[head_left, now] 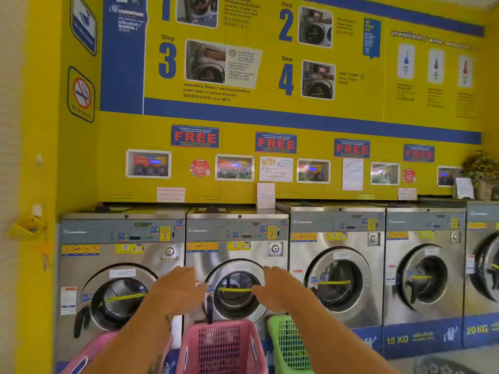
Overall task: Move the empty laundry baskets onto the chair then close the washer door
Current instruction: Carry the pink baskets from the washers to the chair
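Note:
A pink laundry basket [221, 346] stands on the floor before the second washer [237, 265], whose round door [237, 291] looks shut against the drum. A green basket [290, 346] stands at its right, and another pink basket [89, 354] shows at lower left. My left hand [179, 288] and my right hand [278, 290] are stretched forward above the baskets, either side of the door. Both have fingers spread and hold nothing. No chair is in view.
A row of steel front-loading washers runs along a yellow wall with instruction posters. The first washer [118, 279] is at left, a third [337, 271] at right. A small yellow basket [25, 228] hangs on the left wall. A potted plant [482, 171] sits on the far-right washer.

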`<state>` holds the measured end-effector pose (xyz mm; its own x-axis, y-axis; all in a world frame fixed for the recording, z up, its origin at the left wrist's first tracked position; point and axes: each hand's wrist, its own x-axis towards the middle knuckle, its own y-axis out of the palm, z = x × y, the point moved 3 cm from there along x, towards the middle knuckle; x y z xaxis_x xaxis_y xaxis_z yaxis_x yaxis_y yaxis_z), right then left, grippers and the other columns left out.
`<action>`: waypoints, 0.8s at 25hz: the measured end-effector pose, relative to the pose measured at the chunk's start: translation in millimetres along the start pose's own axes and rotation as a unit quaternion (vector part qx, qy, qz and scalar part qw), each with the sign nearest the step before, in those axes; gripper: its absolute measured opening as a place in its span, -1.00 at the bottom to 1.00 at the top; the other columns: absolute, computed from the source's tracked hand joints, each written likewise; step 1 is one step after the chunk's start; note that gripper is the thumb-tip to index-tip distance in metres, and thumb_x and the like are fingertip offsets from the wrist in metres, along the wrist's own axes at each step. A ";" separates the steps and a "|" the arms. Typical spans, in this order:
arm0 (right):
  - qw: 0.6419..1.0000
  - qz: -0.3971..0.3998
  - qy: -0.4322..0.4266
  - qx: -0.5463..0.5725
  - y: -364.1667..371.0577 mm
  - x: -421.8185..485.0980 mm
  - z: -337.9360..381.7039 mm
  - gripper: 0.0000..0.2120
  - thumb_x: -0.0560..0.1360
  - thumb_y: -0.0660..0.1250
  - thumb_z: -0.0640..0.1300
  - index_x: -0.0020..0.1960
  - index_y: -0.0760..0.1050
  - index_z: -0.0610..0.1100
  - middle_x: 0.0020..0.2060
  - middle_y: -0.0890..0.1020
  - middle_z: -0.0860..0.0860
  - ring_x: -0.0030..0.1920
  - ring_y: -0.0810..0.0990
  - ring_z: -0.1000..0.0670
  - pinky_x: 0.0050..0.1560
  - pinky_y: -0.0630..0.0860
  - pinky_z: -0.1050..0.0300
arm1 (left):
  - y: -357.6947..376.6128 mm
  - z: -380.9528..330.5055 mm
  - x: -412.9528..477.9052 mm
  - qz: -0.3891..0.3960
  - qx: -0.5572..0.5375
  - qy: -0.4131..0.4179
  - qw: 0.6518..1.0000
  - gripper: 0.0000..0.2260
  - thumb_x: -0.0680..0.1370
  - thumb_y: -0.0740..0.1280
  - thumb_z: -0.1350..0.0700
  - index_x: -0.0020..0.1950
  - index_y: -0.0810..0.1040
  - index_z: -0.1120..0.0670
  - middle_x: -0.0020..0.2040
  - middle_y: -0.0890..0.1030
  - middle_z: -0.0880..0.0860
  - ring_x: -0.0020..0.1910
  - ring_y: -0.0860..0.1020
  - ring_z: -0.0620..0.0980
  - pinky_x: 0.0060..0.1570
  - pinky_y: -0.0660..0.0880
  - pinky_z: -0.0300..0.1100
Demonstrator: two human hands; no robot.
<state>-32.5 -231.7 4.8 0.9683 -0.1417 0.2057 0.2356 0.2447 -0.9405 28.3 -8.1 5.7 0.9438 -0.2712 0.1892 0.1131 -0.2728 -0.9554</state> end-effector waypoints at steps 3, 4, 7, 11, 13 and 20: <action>1.000 -0.009 0.004 0.003 13.6 28.8 41.3 -0.41 0.53 0.12 0.12 0.47 0.22 -0.16 0.42 0.36 -0.15 0.40 0.32 -0.21 0.36 0.33 -0.18 | -5.9 47.9 33.9 -0.009 0.000 0.007 1.000 -0.42 0.57 0.08 -0.21 0.49 0.27 0.10 0.51 0.30 0.09 0.46 0.32 0.10 0.41 0.29 0.01; 1.000 -0.010 0.008 0.004 17.0 37.0 53.4 -0.41 0.53 0.12 0.12 0.47 0.22 -0.15 0.42 0.36 -0.16 0.40 0.33 -0.21 0.35 0.34 -0.18 | -9.9 61.5 41.2 -0.008 0.001 0.010 1.000 -0.42 0.57 0.08 -0.20 0.50 0.26 0.10 0.52 0.30 0.09 0.46 0.32 0.10 0.41 0.29 0.00; 1.000 -0.009 0.020 -0.004 31.8 65.5 80.4 -0.39 0.54 0.12 0.13 0.50 0.18 -0.14 0.44 0.33 -0.18 0.42 0.32 -0.23 0.34 0.34 -0.17 | -12.8 93.0 58.5 -0.018 -0.017 0.014 1.000 -0.50 0.57 0.13 -0.13 0.43 0.37 0.10 0.43 0.42 0.10 0.36 0.43 0.11 0.31 0.39 -0.05; 1.000 0.010 0.010 -0.005 55.3 107.6 116.5 -0.34 0.55 0.13 0.18 0.54 0.11 -0.12 0.48 0.27 -0.19 0.43 0.30 -0.26 0.36 0.32 -0.19 | -4.0 136.9 68.6 -0.040 -0.050 0.002 0.998 -0.56 0.56 0.17 -0.08 0.38 0.38 0.09 0.31 0.51 0.11 0.24 0.50 0.13 0.22 0.47 0.02; 1.000 0.024 0.001 0.003 72.5 130.2 131.0 -0.33 0.53 0.13 0.18 0.53 0.13 -0.13 0.48 0.28 -0.18 0.43 0.30 -0.26 0.36 0.34 -0.20 | 9.6 157.1 75.4 -0.039 -0.046 -0.007 0.998 -0.57 0.54 0.17 -0.06 0.35 0.38 0.09 0.23 0.55 0.11 0.18 0.54 0.13 0.18 0.49 0.04; 0.997 0.058 -0.018 0.046 141.2 214.4 146.2 -0.37 0.53 0.21 0.11 0.49 0.21 -0.16 0.44 0.34 -0.21 0.38 0.38 -0.26 0.34 0.37 -0.15 | 48.9 211.6 121.1 -0.055 -0.049 -0.008 0.997 -0.69 0.48 0.16 0.07 0.18 0.47 0.11 0.02 0.59 0.12 0.01 0.57 0.15 0.03 0.54 0.06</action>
<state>220.5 -87.4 -44.4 0.9914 -0.0733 0.1081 0.1269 0.3456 -0.9298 213.9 141.0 -66.1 0.9326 -0.2194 0.2865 0.1858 -0.3887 -0.9024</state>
